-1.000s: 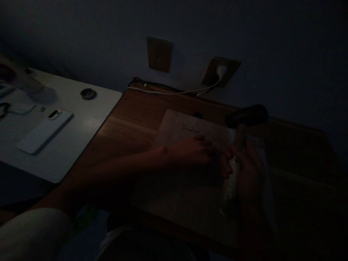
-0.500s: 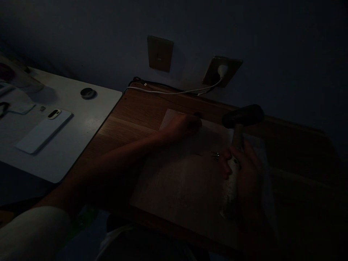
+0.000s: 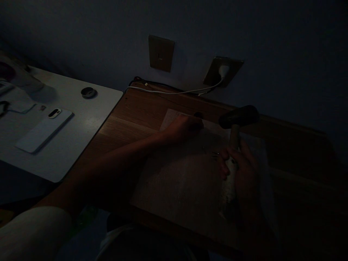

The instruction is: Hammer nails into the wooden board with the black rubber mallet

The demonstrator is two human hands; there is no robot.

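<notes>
In dim light, my right hand [image 3: 244,170] is wrapped round the pale, worn handle of a mallet [image 3: 233,177]. Its dark head [image 3: 239,116] points toward the wall, above the far right part of a thin board [image 3: 174,185]. Several small nails [image 3: 215,156] stick up or lie on the board just left of my right fingers; which, I cannot tell. Over the board's far left part, my left hand [image 3: 183,128] is closed, its fingers curled. Whatever those fingers hold, if anything, is hidden in shadow.
The board lies on a wooden table [image 3: 136,119]. A white table [image 3: 70,134] to the left carries a phone [image 3: 45,130] and a small round tin [image 3: 88,92]. A white cable [image 3: 174,93] runs along the wall to a socket [image 3: 223,71].
My right hand and the mallet have shifted slightly left. My left hand has moved a little to the right, still closed.
</notes>
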